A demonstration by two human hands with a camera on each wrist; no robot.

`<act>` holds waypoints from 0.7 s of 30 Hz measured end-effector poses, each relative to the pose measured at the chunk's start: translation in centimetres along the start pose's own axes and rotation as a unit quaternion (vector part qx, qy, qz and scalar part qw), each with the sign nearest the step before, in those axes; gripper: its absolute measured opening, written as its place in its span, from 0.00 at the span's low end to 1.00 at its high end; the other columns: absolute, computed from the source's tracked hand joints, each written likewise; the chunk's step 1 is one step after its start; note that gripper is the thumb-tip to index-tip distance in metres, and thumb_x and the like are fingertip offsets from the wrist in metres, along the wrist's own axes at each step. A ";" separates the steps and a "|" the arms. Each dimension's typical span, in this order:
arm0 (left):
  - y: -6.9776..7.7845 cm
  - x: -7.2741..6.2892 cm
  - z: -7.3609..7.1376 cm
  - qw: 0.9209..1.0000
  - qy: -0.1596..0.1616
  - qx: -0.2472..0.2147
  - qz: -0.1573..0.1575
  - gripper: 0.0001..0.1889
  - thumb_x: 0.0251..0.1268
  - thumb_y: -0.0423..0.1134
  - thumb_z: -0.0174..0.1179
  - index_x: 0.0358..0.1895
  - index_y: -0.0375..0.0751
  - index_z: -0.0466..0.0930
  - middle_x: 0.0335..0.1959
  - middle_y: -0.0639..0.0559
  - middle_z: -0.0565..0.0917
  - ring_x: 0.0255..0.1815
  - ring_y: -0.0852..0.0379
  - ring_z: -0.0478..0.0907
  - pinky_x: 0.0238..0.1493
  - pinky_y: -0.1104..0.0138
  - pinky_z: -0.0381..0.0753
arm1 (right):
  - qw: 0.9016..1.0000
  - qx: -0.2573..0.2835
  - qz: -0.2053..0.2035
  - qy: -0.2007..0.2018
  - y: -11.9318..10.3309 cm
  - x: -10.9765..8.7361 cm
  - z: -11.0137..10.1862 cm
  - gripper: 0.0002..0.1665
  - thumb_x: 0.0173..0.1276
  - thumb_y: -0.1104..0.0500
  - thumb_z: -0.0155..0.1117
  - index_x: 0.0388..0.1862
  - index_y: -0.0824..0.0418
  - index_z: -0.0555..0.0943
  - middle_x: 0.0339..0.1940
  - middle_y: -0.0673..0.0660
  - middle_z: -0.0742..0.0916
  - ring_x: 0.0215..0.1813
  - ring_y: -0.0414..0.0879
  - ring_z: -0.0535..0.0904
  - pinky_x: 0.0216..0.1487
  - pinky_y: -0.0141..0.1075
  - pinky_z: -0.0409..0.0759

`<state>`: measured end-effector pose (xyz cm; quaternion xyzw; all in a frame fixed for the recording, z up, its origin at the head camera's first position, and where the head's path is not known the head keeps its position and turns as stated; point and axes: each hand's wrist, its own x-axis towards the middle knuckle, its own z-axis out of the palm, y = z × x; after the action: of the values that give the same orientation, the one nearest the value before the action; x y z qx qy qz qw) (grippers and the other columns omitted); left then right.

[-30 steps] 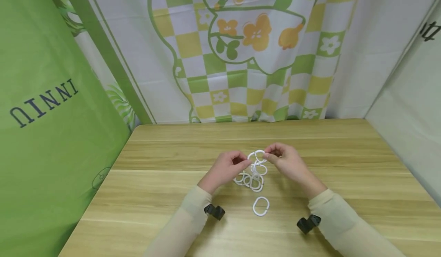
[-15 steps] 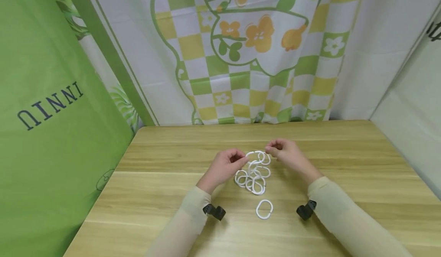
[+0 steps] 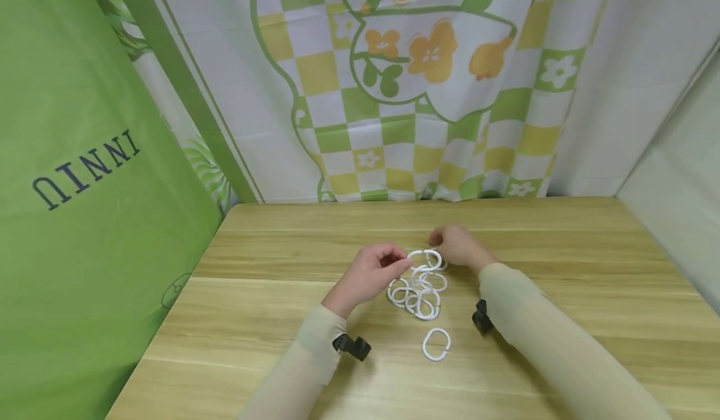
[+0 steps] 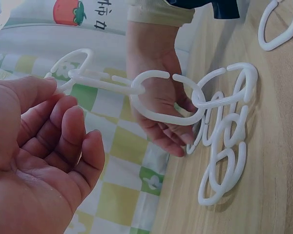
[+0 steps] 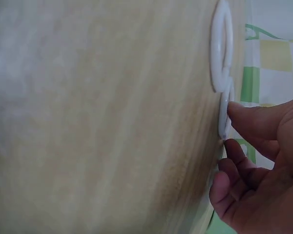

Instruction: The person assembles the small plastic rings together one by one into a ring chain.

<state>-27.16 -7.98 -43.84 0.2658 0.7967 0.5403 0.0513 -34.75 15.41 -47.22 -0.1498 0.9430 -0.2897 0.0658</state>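
Thumb and fingertips of my left hand (image 3: 368,276) pinch a white plastic ring (image 4: 78,50) that has a small gap in its side. From it a chain of linked white rings (image 4: 168,118) runs down into a loose heap on the table. My right hand (image 3: 458,245) is at the heap's far right side, close to the tabletop. In the right wrist view its thumb and index finger meet a flat-lying white ring (image 5: 222,117), the thumb against its side. One separate ring (image 3: 425,345) lies nearer to me, apart from the heap.
The wooden table (image 3: 270,345) reaches back to a patterned curtain (image 3: 360,120). A green cloth (image 3: 84,251) hangs at the left and a white one (image 3: 675,176) at the right. Each sleeve carries a small black wrist camera (image 3: 351,347).
My right hand has left the upper ring and moved slightly away from me and down to a ring lying at the heap's edge. My left hand keeps its pinch, almost unmoved.
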 end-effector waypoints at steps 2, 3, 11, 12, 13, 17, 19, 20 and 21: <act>0.0 0.0 -0.1 1.000 0.000 0.000 -0.001 0.06 0.69 0.42 0.62 0.37 0.45 0.83 0.27 0.56 0.80 0.27 0.62 0.74 0.29 0.70 0.74 | 1.000 -0.021 0.005 -0.009 0.1 0.1 0.0 0.08 0.61 0.65 0.61 0.38 0.65 0.83 0.35 0.58 0.85 0.41 0.53 0.80 0.48 0.49 0.76; 0.0 0.0 -0.1 1.000 0.000 0.002 -0.001 0.07 0.69 0.43 0.62 0.37 0.45 0.83 0.26 0.56 0.80 0.27 0.62 0.74 0.29 0.70 0.74 | 0.999 -0.029 0.009 -0.013 0.1 0.1 0.0 0.06 0.61 0.65 0.61 0.35 0.63 0.83 0.33 0.57 0.85 0.38 0.52 0.79 0.46 0.47 0.76; -0.3 0.0 -0.3 1.000 0.002 0.000 0.002 0.09 0.70 0.43 0.62 0.38 0.42 0.83 0.27 0.54 0.80 0.28 0.61 0.74 0.30 0.69 0.74 | 0.998 -0.053 0.020 -0.026 0.3 -1.1 0.0 0.06 0.63 0.62 0.58 0.26 0.58 0.79 0.26 0.53 0.81 0.31 0.48 0.75 0.38 0.43 0.75; -0.3 0.0 -0.3 1.000 0.002 0.001 0.002 0.09 0.70 0.44 0.62 0.38 0.42 0.83 0.27 0.54 0.80 0.28 0.61 0.74 0.30 0.69 0.74 | 0.998 -0.047 0.026 -0.025 0.4 -1.2 0.0 0.06 0.64 0.62 0.58 0.27 0.59 0.79 0.27 0.53 0.81 0.32 0.48 0.75 0.39 0.43 0.75; -0.3 0.0 -0.3 1.000 0.002 0.002 0.003 0.09 0.70 0.44 0.62 0.38 0.42 0.83 0.27 0.54 0.80 0.28 0.61 0.74 0.29 0.69 0.74 | 0.998 -0.039 0.033 -0.023 0.4 -1.3 0.0 0.06 0.65 0.61 0.58 0.28 0.59 0.79 0.28 0.54 0.81 0.33 0.48 0.76 0.40 0.43 0.75; -0.3 0.1 -0.1 1.000 -0.003 0.000 0.011 0.08 0.70 0.43 0.62 0.37 0.42 0.83 0.27 0.53 0.80 0.27 0.61 0.73 0.28 0.69 0.73 | 0.999 -0.012 0.030 -0.004 0.8 -1.8 0.0 0.06 0.66 0.61 0.61 0.30 0.61 0.78 0.30 0.55 0.81 0.35 0.50 0.76 0.41 0.44 0.75; -0.4 0.1 0.0 1.000 -0.007 0.001 0.012 0.08 0.70 0.42 0.62 0.37 0.42 0.83 0.27 0.54 0.80 0.27 0.61 0.73 0.28 0.70 0.73 | 1.000 -0.001 0.027 0.006 1.0 -2.2 -0.1 0.07 0.66 0.60 0.62 0.30 0.62 0.78 0.29 0.55 0.81 0.35 0.50 0.76 0.40 0.43 0.74; -0.5 0.1 0.1 1.000 -0.008 0.003 0.012 0.08 0.70 0.43 0.62 0.37 0.42 0.83 0.27 0.55 0.80 0.27 0.61 0.73 0.28 0.70 0.73 | 1.000 0.005 0.026 0.010 1.1 -2.4 -0.2 0.07 0.66 0.59 0.63 0.30 0.62 0.78 0.29 0.55 0.81 0.34 0.50 0.76 0.40 0.43 0.74; -0.5 0.1 0.1 1.000 -0.009 0.005 0.011 0.08 0.70 0.43 0.62 0.37 0.43 0.83 0.28 0.55 0.80 0.27 0.62 0.73 0.29 0.70 0.73 | 1.000 0.012 0.026 0.014 1.2 -2.5 -0.3 0.08 0.66 0.59 0.63 0.30 0.63 0.79 0.29 0.55 0.81 0.34 0.49 0.76 0.39 0.42 0.74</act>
<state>-27.42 -7.99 -44.32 0.2793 0.7962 0.5343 0.0510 -32.71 17.30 -47.54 -0.1205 0.9440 -0.3008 0.0620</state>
